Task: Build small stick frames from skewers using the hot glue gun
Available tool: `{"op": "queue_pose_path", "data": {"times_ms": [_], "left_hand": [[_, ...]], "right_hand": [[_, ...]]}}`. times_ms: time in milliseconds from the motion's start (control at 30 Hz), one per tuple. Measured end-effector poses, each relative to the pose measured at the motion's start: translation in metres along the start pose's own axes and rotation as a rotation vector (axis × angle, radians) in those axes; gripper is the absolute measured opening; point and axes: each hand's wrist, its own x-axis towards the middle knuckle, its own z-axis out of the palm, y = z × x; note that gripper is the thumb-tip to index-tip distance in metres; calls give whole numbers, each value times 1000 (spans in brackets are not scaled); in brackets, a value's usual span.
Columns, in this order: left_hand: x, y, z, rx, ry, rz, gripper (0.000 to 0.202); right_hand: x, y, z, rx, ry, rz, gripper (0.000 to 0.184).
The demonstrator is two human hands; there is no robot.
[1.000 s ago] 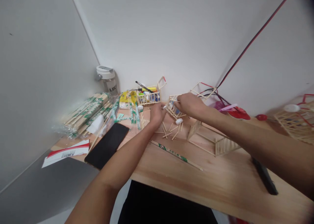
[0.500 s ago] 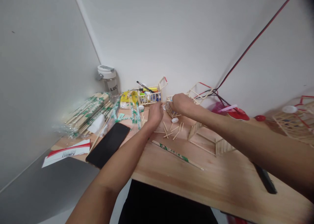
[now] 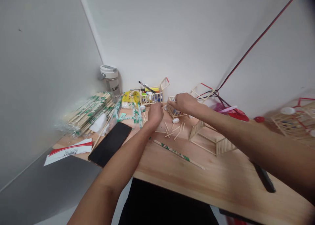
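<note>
My left hand point(image 3: 155, 115) is closed, its fingertips turned away from the camera, so what it holds, if anything, is hidden. It is just in front of a small stick-built cart point(image 3: 150, 102) filled with a pen and coloured bits. My right hand point(image 3: 185, 102) is curled over a second wooden-stick cart point(image 3: 175, 112) with white round wheels; its fingers are bent at the top rim and partly hidden. A white wheel point(image 3: 175, 120) shows at this cart's lower side. Short cut sticks point(image 3: 169, 133) are scattered in front of both hands.
A half-built stick frame point(image 3: 204, 143) lies under my right forearm. A wrapped chopstick pack point(image 3: 177, 151) is near the front. To the left are a phone point(image 3: 110, 144), bundled chopsticks point(image 3: 91, 111) and a bottle point(image 3: 110, 79). Another stick cart point(image 3: 285, 124) is far right.
The view has shifted slightly. My right hand has moved a little to the right along the cart's rim, with its fingertips showing more. My left hand stays nearly in place.
</note>
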Motion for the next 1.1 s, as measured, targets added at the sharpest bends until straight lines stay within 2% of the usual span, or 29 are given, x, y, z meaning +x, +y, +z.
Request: {"op": "queue_pose_path", "data": {"times_ms": [67, 167, 300, 400, 500, 633, 733, 800, 867, 1000, 1100], "left_hand": [[-1, 1, -3, 23, 0, -3, 26], [-3, 4, -9, 65, 6, -4, 27], [-4, 9, -16, 129, 4, 3, 28], [-3, 15, -25, 179, -21, 10, 26], [-2, 24, -39, 216, -59, 25, 24], [-19, 37, -67, 233, -112, 86, 17], [-54, 43, -79, 79, -352, 361, 13], [-82, 43, -76, 22, -474, 451, 12], [-107, 40, -66, 55, -534, 535, 18], [-135, 33, -41, 249, -509, 612, 3], [-142, 29, -34, 320, -475, 596, 5]], "right_hand": [[-5, 5, -7, 8, 33, 10, 58], [-25, 17, -24, 52, 152, -21, 54], [-79, 45, -44, 248, 315, -81, 34], [-124, 71, -41, 479, 353, -38, 27], [-161, 91, -15, 824, 226, -67, 33], [-196, 97, 34, 1154, -110, -107, 33], [-208, 87, 63, 1323, -278, -121, 30], [-209, 80, 77, 1427, -335, -87, 29], [-203, 75, 89, 1549, -388, -37, 29], [-186, 69, 106, 1746, -519, -12, 29], [-177, 69, 112, 1763, -568, -64, 28]]}}
